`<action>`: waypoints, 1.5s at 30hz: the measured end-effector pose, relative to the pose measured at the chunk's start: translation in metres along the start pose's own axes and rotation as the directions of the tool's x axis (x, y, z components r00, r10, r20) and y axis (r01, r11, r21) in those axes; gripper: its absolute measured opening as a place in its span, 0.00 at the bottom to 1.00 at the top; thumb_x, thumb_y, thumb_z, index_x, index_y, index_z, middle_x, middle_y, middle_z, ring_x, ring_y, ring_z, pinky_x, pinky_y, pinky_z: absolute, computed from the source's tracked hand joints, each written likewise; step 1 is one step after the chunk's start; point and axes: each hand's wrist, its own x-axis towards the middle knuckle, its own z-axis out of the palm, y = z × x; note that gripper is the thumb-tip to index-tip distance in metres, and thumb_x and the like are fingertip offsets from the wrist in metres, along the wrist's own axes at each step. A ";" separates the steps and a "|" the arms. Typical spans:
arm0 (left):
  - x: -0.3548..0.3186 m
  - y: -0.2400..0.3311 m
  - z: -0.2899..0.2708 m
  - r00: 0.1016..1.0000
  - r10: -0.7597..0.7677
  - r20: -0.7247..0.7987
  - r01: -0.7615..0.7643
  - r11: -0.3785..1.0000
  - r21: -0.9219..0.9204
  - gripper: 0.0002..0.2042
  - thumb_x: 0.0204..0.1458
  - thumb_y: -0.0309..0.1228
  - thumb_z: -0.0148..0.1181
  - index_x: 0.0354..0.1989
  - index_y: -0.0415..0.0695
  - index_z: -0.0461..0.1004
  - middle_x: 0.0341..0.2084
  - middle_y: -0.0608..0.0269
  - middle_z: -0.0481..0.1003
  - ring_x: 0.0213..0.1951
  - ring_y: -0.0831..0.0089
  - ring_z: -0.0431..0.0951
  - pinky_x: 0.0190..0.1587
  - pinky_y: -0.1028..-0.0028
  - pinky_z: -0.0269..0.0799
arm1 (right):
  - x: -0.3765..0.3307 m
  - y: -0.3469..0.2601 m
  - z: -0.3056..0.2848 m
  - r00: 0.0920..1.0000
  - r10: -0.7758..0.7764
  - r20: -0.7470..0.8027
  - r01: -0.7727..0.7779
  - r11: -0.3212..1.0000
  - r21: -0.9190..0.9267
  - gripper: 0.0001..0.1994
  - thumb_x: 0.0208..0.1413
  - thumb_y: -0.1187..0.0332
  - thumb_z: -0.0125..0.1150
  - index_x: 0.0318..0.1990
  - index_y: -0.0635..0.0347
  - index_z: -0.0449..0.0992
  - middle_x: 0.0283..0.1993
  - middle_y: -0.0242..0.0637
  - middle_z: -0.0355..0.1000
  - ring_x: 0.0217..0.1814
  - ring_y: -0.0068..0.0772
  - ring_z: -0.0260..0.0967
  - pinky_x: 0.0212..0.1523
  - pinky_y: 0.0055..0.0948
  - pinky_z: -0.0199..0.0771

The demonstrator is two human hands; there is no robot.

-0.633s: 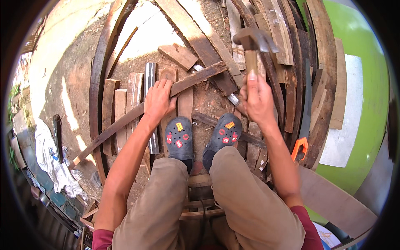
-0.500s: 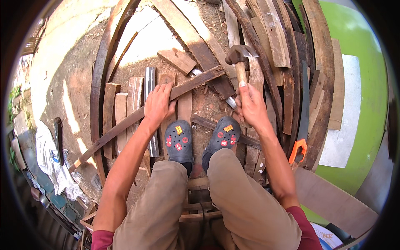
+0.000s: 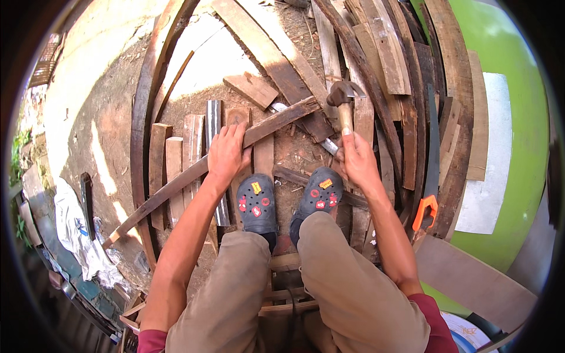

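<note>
My left hand [image 3: 228, 154] is wrapped over a long, narrow wooden strip [image 3: 276, 125], which slants from the lower left up to the right. In my right hand [image 3: 359, 160] is a claw hammer [image 3: 345, 117], gripped by its light wooden handle, with the dark head pointing away from me. The hammer head is just right of the strip's far end and apart from it. Beneath that end lies a dark, wide plank [image 3: 294, 88]. A metal bar [image 3: 328, 145] shows partly beside the plank, close to my right hand.
Short wood blocks [image 3: 159, 170] lie under the strip at left. Long boards [image 3: 406, 117] are stacked at right, with an orange-handled handsaw [image 3: 431, 165] on them. My dark clogs [image 3: 257, 203] stand between the pieces. A white cloth [image 3: 76, 229] lies far left.
The hammer and my right hand have come slightly lower, toward me. My left hand keeps its hold on the wooden strip. The whole view has shifted a little.
</note>
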 end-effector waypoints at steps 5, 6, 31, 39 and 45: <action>-0.001 0.003 -0.004 0.999 -0.024 0.049 0.023 1.000 0.012 0.32 0.43 0.32 0.69 0.60 0.43 0.67 0.49 0.58 0.70 0.54 0.60 0.70 0.54 0.63 0.70 | -0.020 -0.043 0.001 0.986 -0.157 -0.056 0.165 0.957 0.239 0.22 0.72 0.48 0.44 0.36 0.58 0.66 0.20 0.26 0.61 0.15 0.16 0.57 0.14 0.22 0.57; 0.000 0.003 -0.003 0.999 -0.012 0.039 0.012 1.000 0.009 0.32 0.43 0.32 0.69 0.61 0.43 0.67 0.50 0.58 0.70 0.54 0.61 0.70 0.54 0.63 0.70 | -0.011 -0.026 0.007 0.970 -0.228 -0.084 0.241 0.947 0.211 0.22 0.72 0.48 0.43 0.37 0.58 0.66 0.20 0.27 0.61 0.14 0.16 0.56 0.13 0.22 0.56; 0.000 0.007 -0.006 0.999 -0.009 0.049 0.008 1.000 0.021 0.38 0.44 0.29 0.69 0.66 0.41 0.59 0.57 0.49 0.67 0.59 0.53 0.69 0.59 0.59 0.68 | -0.011 -0.023 0.017 0.867 -0.451 -0.213 0.472 0.880 0.058 0.24 0.71 0.45 0.42 0.35 0.59 0.66 0.21 0.26 0.61 0.16 0.16 0.56 0.15 0.20 0.55; -0.002 0.002 -0.001 0.999 -0.020 0.050 0.016 0.997 0.069 0.39 0.45 0.29 0.69 0.67 0.41 0.58 0.58 0.50 0.66 0.60 0.54 0.69 0.59 0.60 0.67 | -0.031 -0.077 -0.003 0.981 -0.193 -0.024 0.189 0.912 0.364 0.25 0.71 0.45 0.44 0.33 0.60 0.66 0.21 0.28 0.62 0.17 0.16 0.58 0.16 0.21 0.57; -0.005 -0.002 0.003 1.000 0.031 0.002 -0.031 0.994 0.109 0.39 0.45 0.31 0.70 0.67 0.41 0.58 0.58 0.52 0.66 0.59 0.58 0.69 0.58 0.62 0.67 | -0.003 -0.021 0.013 0.992 -0.115 -0.046 0.121 0.978 0.168 0.23 0.72 0.48 0.42 0.35 0.60 0.65 0.20 0.28 0.59 0.15 0.17 0.55 0.14 0.23 0.56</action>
